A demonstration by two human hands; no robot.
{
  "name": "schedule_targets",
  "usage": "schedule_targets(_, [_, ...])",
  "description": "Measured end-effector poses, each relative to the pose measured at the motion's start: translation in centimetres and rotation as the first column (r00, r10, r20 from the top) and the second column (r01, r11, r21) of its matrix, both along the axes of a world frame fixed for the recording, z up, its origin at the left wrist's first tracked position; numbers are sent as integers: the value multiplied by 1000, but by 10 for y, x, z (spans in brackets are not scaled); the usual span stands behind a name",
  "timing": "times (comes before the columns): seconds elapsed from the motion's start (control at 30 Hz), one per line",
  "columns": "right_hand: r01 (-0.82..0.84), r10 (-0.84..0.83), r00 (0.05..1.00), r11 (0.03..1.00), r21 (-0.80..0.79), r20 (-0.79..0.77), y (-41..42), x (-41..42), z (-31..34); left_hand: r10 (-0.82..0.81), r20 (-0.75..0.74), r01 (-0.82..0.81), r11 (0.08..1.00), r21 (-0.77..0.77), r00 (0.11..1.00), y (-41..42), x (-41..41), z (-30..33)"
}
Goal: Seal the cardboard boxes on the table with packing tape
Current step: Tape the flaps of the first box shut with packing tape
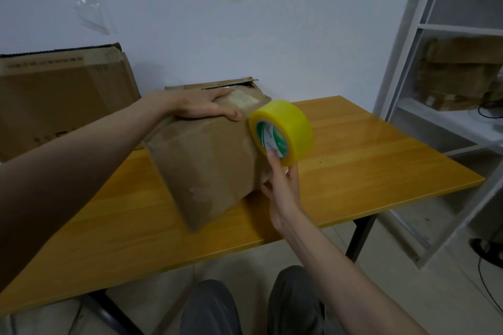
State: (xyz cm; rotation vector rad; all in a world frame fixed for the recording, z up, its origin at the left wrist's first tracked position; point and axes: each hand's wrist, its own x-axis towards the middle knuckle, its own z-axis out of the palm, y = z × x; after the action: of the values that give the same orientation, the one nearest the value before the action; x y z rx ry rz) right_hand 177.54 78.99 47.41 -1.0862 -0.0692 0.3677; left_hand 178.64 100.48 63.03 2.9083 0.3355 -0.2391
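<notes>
A worn brown cardboard box [206,163] stands in the middle of the yellow wooden table [367,160]. My left hand [201,107] lies flat on its top near the far edge, fingers straight, thumb over the front corner. My right hand [281,185] holds a yellow roll of packing tape [283,132] against the box's right upper corner, a finger in the roll's core and others behind it. A strip of tape covers the box's top seam under and beyond my left hand.
A second box [231,87] with a torn open flap stands behind the first. A large cardboard box [62,98] is at the back left against the wall. A white metal shelf [449,90] with another box stands at the right. My knees are below the table's near edge.
</notes>
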Motion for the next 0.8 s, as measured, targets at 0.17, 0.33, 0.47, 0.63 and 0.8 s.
schedule_targets(0.17, [6, 29, 982, 983, -185, 188, 0, 20, 52, 64, 60, -46, 961, -271, 996, 11, -25, 10])
schedule_targets(0.33, [-44, 163, 935, 934, -354, 316, 4, 41, 96, 266, 8, -221, 818, -532, 964, 18, -59, 2])
schedule_targets(0.47, [-36, 261, 877, 873, -486, 404, 15, 52, 117, 326, -42, -238, 588, -773, 944, 16, -72, -47])
schedule_targets(0.63, [-18, 394, 817, 748, -664, 421, 34, 57, 100, 376, -140, -297, 401, -867, 916, 19, -81, -109])
schedule_targets(0.8, [56, 497, 745, 618, -784, 445, 43, 54, 97, 368, -66, -232, 428, -873, 928, 16, -91, -124])
